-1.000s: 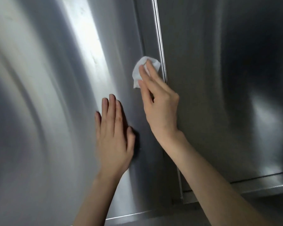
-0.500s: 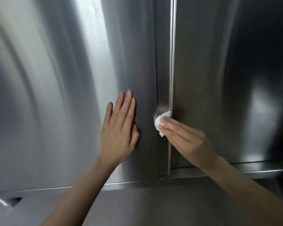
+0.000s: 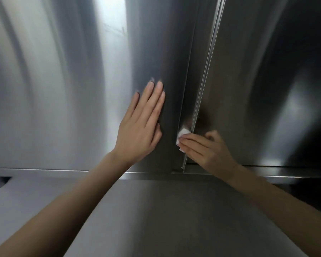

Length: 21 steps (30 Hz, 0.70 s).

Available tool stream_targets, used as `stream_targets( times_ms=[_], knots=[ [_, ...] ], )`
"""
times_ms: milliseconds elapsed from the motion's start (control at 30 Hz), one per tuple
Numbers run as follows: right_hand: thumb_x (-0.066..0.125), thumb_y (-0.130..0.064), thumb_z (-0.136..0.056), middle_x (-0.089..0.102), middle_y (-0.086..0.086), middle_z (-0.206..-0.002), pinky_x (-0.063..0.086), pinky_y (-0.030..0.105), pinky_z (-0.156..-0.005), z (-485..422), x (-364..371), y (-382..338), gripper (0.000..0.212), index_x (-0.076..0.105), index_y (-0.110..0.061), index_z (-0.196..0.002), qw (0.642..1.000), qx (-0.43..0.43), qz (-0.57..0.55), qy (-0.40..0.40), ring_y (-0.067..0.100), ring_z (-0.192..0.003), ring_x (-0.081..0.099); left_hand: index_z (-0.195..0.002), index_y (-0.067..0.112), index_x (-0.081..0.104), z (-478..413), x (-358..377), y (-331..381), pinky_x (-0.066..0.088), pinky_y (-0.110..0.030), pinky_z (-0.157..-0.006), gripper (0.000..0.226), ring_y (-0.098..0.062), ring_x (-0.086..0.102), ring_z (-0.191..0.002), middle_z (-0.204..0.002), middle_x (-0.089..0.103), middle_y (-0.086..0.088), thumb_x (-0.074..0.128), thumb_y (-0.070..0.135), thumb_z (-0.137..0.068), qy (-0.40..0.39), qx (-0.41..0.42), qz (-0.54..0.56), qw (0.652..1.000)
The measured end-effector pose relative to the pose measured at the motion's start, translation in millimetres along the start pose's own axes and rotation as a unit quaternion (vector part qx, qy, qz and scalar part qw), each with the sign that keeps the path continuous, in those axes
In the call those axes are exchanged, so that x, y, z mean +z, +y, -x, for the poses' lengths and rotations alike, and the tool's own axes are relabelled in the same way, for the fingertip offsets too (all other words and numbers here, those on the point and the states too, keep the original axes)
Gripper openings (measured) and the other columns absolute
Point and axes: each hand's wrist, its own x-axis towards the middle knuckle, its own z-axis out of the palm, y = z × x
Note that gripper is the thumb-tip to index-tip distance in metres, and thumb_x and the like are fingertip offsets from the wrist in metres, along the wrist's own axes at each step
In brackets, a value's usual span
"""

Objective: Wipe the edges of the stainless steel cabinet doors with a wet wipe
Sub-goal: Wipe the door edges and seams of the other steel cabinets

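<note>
Head view shows the left hand [image 3: 141, 125] spread flat with straight fingers on the left cabinet door [image 3: 63, 89], beside its inner edge, I'd say to steady that door against the rubbing. The right hand [image 3: 206, 151] presses the wet wipe [image 3: 183, 135] with straight fingers onto the vertical door edge [image 3: 208, 62] where both doors meet, its blurred thumb off towards the right cabinet door [image 3: 267, 71]. That wipe sits low on the seam, near the doors' bottom corners and just above the far edge of the steel tabletop [image 3: 156, 219], so this stroke looks nearly run out.
</note>
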Motion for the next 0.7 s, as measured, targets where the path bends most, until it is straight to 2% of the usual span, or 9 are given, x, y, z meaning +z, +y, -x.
stream_targets(
  times_ms=[167, 333, 400, 533, 633, 700],
  knots=[
    [0.063, -0.005, -0.09, 0.072, 0.005, -0.103, 0.036, 0.032, -0.064, -6, -3, 9, 0.014, 0.076, -0.007, -0.094, 1.0, 0.017, 0.013, 0.001, 0.016, -0.097, 0.068, -0.147, -0.001, 0.029, 10, 9, 1, 0.014, -0.046, -0.12, 0.061, -0.033, 0.017, -0.146, -0.155, 0.027, -0.02, 0.041, 0.013, -0.089, -0.007, 0.004, 0.0, 1.0],
    [0.059, -0.007, -0.092, 0.073, 0.004, -0.098, 0.042, 0.03, -0.055, 13, 8, -15, 0.019, 0.077, -0.008, -0.087, 0.999, 0.028, -0.016, -0.01, 0.015, -0.093, 0.069, -0.147, 0.0, 0.029, 39, 16, 6, 0.022, -0.049, -0.118, 0.062, -0.034, 0.023, -0.145, -0.155, 0.029, -0.019, 0.037, 0.016, -0.087, -0.076, 0.034, -0.026, 0.996],
    [0.057, -0.008, -0.092, 0.074, 0.004, -0.095, 0.044, 0.028, -0.054, 19, 12, -21, 0.021, 0.077, -0.009, -0.084, 0.999, 0.017, -0.036, -0.03, 0.015, -0.088, 0.07, -0.147, 0.001, 0.026, 43, 18, 9, 0.02, -0.048, -0.118, 0.063, -0.033, 0.021, -0.145, -0.155, 0.027, -0.018, 0.037, 0.016, -0.088, -0.087, 0.036, -0.032, 0.995],
    [0.067, -0.01, -0.086, 0.072, 0.005, -0.097, 0.037, 0.032, -0.064, 15, 15, -11, 0.008, 0.075, -0.01, -0.087, 0.999, 0.018, -0.033, -0.022, 0.019, -0.084, 0.067, -0.147, 0.0, 0.026, 44, 18, 10, 0.019, -0.047, -0.118, 0.063, -0.033, 0.021, -0.145, -0.155, 0.025, -0.018, 0.039, 0.015, -0.087, -0.088, 0.03, -0.029, 0.995],
    [0.065, -0.01, -0.087, 0.071, 0.007, -0.096, 0.034, 0.032, -0.068, 13, 18, -6, 0.009, 0.073, -0.008, -0.089, 0.999, 0.039, -0.026, 0.003, 0.018, -0.089, 0.061, -0.146, -0.001, 0.028, 43, 15, 10, 0.024, -0.05, -0.117, 0.062, -0.036, 0.025, -0.144, -0.154, 0.03, -0.02, 0.036, 0.016, -0.087, -0.096, 0.029, -0.019, 0.995],
    [0.063, -0.009, -0.088, 0.071, 0.005, -0.094, 0.036, 0.031, -0.066, 17, 22, -12, 0.011, 0.074, -0.008, -0.087, 0.999, 0.044, -0.022, 0.005, 0.017, -0.088, 0.063, -0.146, -0.001, 0.029, 42, 14, 11, 0.026, -0.051, -0.116, 0.06, -0.037, 0.028, -0.143, -0.153, 0.032, -0.021, 0.035, 0.016, -0.088, -0.097, 0.025, -0.013, 0.995]
  ],
)
